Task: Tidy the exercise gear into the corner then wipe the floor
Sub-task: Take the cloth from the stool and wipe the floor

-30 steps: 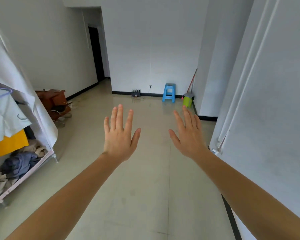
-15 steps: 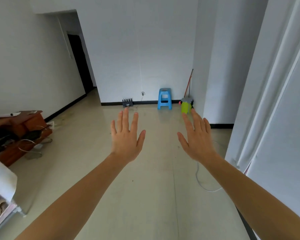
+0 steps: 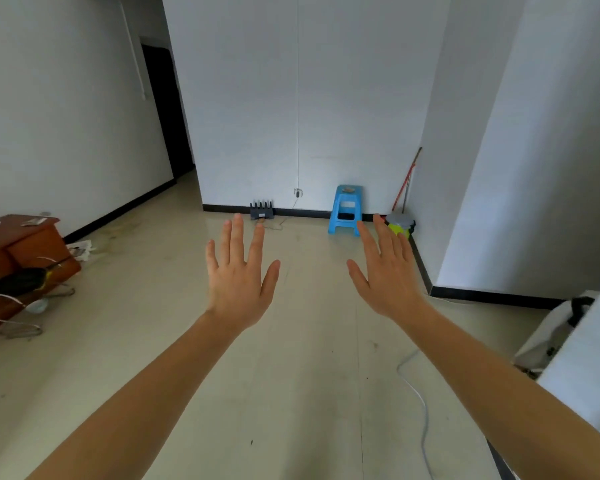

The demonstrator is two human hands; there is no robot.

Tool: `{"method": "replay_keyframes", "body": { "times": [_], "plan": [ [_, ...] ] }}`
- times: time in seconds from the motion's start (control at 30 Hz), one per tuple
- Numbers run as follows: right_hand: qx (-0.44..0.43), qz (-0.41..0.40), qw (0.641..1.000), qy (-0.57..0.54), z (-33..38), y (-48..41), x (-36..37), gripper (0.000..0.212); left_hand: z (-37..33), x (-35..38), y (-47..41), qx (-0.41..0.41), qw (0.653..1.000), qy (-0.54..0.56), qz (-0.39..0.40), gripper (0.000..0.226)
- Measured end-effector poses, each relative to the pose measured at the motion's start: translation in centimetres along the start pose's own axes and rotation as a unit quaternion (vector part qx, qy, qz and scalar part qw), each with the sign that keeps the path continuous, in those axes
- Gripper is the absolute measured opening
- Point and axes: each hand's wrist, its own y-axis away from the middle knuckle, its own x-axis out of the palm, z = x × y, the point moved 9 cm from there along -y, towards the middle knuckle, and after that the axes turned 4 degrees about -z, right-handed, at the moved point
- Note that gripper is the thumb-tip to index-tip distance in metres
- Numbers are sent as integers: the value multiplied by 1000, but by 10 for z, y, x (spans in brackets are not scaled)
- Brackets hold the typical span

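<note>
At far left, wire hangers (image 3: 18, 327) clutter the floor (image 3: 291, 393) beside a wooden cabinet (image 3: 32, 244). Left hand (image 3: 238, 282) and right hand (image 3: 388, 278) hover empty, fingers spread wide. No exercise gear shows (perhaps elsewhere); look around before reaching.

Two bare forearms run up from the bottom corners, no sleeves, watch or bands on either. The left hand (image 3: 238, 289) and right hand (image 3: 388, 282) wear no gloves or rings; fingers (image 3: 237, 237) slim, nails short.
</note>
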Motion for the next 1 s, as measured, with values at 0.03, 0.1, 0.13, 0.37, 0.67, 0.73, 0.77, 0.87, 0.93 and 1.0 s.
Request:
{"method": "replay_keyframes", "body": {
  "times": [0.03, 0.1, 0.13, 0.37, 0.67, 0.73, 0.77, 0.87, 0.93, 1.0],
  "plan": [
    [0, 6, 1000, 4, -6, -25, 26, 68, 12, 26, -21, -6, 1000, 4, 4, 67],
    [4, 14, 1000, 14, -21, -76, 71, 67, 32, 75, -70, -10, 1000, 11, 15, 68],
    [3, 17, 1000, 18, -29, -101, 90, 67, 39, 98, -96, -6, 1000, 13, 20, 68],
    [34, 5, 999, 15, -120, -260, 195, 68, 49, 253, -286, 33, 998, 33, 33, 68],
    [82, -27, 996, 7, -288, -455, 392, 68, 30, 515, -510, 70, 996, 42, 39, 66],
    [92, -16, 996, 0, -323, -509, 434, 68, 30, 565, -566, 70, 996, 36, 52, 67],
    [94, -7, 996, 0, -338, -537, 454, 68, 31, 586, -592, 74, 995, 31, 54, 68],
    [109, 8, 994, -10, -375, -620, 510, 67, 45, 643, -664, 68, 996, 31, 54, 68],
    [117, 9, 993, -27, -390, -671, 546, 71, 60, 679, -705, 52, 997, 40, 48, 68],
    [98, 10, 995, -36, -400, -719, 587, 72, 76, 723, -742, 44, 997, 44, 43, 68]
  ]
}}
